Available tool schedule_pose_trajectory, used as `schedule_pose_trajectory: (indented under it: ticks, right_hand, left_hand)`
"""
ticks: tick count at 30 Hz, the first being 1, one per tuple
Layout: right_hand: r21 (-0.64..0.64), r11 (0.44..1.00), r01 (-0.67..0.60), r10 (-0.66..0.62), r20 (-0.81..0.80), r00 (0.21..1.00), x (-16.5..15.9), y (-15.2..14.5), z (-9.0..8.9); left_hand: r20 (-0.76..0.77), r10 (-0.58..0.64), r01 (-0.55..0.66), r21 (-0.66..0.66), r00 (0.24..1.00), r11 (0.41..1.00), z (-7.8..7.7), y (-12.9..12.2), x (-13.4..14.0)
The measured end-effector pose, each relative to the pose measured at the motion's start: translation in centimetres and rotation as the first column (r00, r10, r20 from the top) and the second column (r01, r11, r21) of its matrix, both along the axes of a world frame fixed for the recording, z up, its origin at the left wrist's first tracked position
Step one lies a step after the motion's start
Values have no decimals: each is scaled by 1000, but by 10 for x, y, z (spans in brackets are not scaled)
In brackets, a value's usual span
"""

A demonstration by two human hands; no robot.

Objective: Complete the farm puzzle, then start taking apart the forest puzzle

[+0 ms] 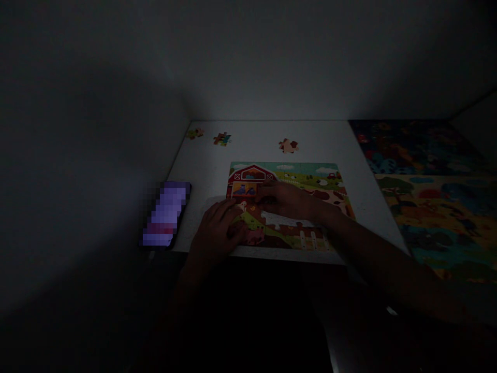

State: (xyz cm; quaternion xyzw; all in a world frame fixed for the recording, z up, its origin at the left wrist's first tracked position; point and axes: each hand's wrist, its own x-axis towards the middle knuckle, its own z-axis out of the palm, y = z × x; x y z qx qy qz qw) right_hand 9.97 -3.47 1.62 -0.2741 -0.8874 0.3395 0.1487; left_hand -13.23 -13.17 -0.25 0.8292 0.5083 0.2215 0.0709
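Observation:
A farm jigsaw puzzle [295, 242] with a red barn, sheep and cows lies on a white table. A gap showing the white surface runs through its middle, below my right hand. My left hand [219, 228] rests on the puzzle's left edge, fingers stretched out and slightly apart. My right hand [289, 201] reaches in from the right over the puzzle. Its fingers are bent and pressed together beside the barn [244, 190]; what sits under the fingertips is hidden. Three loose puzzle pieces lie beyond the puzzle: a green one [195, 133], a brown-and-blue one [222, 139] and a brown-and-cream one [289, 145].
A lit phone [165, 215], its screen blurred, lies at the table's left edge. Two other colourful pictures, a dark blue one [415, 145] and one with a tree and animals [446, 223], lie on the right. Walls [272, 62] close in the back and left. The scene is dim.

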Motion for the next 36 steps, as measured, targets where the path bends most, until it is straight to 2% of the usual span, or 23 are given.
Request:
schedule_pose_trajectory:
  ticks: [10,20,27,36]
  right_hand:
    - [16,1000,10,-11,61,998,-4,-3,8]
    - [113,993,28,-39,92,995,-5,-6,4]
    - [102,994,33,-40,63,997,-7,-6,2]
    - [79,996,52,-55,38,998,-8,-6,1]
  left_hand:
    - [2,-4,4,29,1000,1000,-1,0,0]
    - [-35,-3,5,67,999,998,1,0,2]
    - [-29,12,-9,96,1000,995,0,-1,2]
    - [-7,16,-16,14,1000,1000,1,0,-1]
